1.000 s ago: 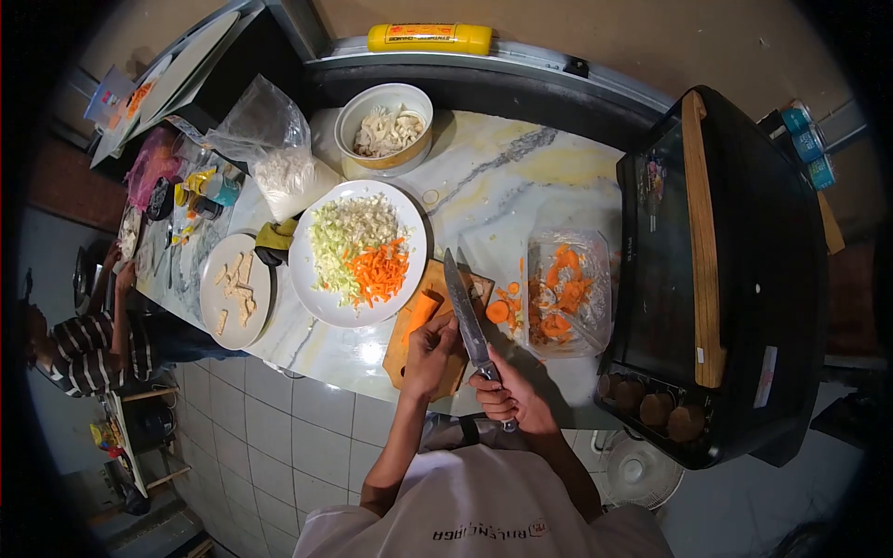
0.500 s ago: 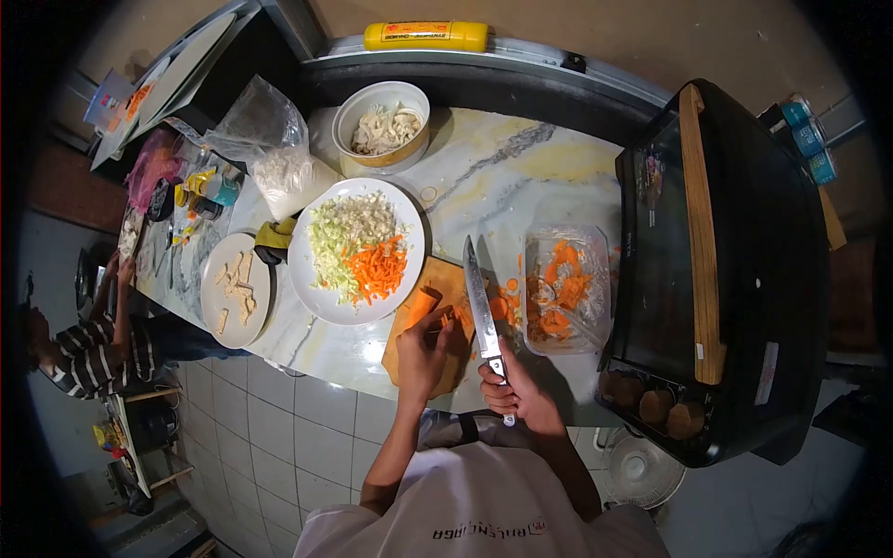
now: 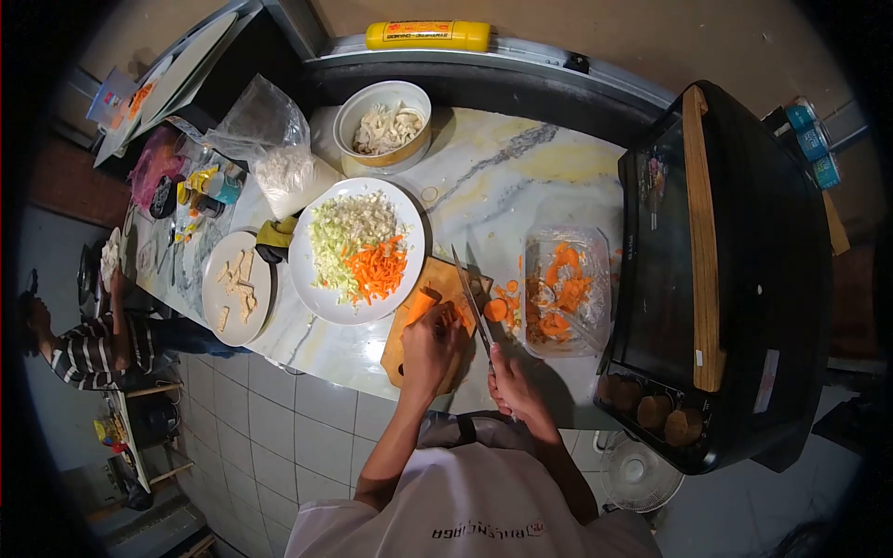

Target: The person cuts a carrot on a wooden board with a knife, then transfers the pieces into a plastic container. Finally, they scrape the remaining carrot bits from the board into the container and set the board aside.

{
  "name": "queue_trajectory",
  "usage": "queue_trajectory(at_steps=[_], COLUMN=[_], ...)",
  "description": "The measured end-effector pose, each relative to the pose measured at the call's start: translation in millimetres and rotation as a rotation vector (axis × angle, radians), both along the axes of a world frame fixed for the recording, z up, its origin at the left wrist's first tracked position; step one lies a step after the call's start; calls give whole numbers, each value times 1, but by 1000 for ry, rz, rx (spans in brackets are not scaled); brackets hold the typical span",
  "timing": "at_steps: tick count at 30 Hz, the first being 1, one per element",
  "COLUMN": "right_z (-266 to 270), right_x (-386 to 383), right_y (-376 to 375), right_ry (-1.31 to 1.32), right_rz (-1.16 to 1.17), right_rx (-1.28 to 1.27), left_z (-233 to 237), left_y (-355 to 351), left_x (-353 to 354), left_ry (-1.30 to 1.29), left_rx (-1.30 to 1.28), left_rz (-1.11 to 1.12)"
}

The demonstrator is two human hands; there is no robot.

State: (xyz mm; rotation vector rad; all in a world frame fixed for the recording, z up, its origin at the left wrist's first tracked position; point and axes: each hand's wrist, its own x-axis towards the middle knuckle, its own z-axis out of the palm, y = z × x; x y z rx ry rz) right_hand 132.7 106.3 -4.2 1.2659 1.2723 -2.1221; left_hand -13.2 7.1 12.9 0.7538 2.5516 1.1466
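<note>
My left hand (image 3: 432, 350) is closed with curled fingers on a peeled carrot (image 3: 421, 303), pressing it against the wooden cutting board (image 3: 394, 357). Some cut carrot pieces show by its fingertips. A long kitchen knife (image 3: 472, 296) is gripped by the handle in my right hand (image 3: 511, 381), its blade seen nearly edge-on beside the carrot pieces. Carrot slices (image 3: 497, 310) lie just right of the blade. Beyond the board, a white plate (image 3: 299, 279) bears chopped pale green and white vegetables and orange carrot strips.
Carrot scraps fill part of a clear plastic tub (image 3: 595, 342) at right, beside a black oven (image 3: 763, 279). Behind stand a white bowl (image 3: 353, 160) and a bag of white powder (image 3: 290, 177). A smaller plate (image 3: 216, 286) sits left; farther off is another person (image 3: 98, 353).
The knife has turned from showing its flat side to nearly edge-on, and its tip has swung left towards the carrot. The other person's hand has shifted.
</note>
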Motion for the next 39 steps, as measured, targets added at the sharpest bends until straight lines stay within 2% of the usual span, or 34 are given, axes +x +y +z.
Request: queue_trajectory(at_steps=[7, 10, 16, 22, 31, 37, 39], right_z=[-9, -14, -31, -36, -42, -40, -38], right_x=[3, 4, 8, 9, 8, 5, 5], right_y=[-7, -10, -12, -11, -12, -15, -14], right_ry=[29, 37, 49, 50, 73, 9, 21], right_rz=[32, 52, 120, 147, 123, 143, 166], right_rx=[80, 128, 223, 305, 327, 357, 351], left_z=[-8, 4, 12, 7, 3, -4, -3], left_y=[-2, -2, -4, -6, -8, -9, -9], left_x=[2, 1, -2, -2, 2, 3, 4], left_ry=[-106, -153, -172, -97, -69, -209, -179], left_rx=[37, 21, 60, -21, -7, 64, 61], left_rz=[-21, -19, 0, -45, -93, -56, -61])
